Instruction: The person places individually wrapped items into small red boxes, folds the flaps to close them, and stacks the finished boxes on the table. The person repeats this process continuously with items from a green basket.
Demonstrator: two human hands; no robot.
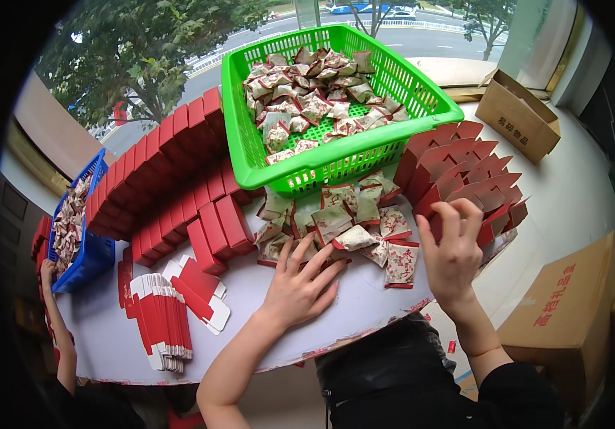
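Observation:
My left hand [303, 287] rests with spread fingers at the near edge of a loose pile of small floral sachets [334, 221] on the white table. My right hand [453, 249] is raised at the pile's right, fingers bent, in front of a group of open-topped red boxes [460, 161]; whether its fingertips touch a box cannot be told. One sachet [401, 264] lies flat between my hands. Behind the pile stands a green plastic basket [307, 174] holding many more sachets.
Closed red boxes [162, 155] stand in rows at the left, beside flat unfolded cartons [160, 322]. A co-worker's hand [48, 268] touches a blue basket [85, 263] at far left. Cardboard boxes [559, 311] stand on the floor at right. The table edge [361, 340] curves before me.

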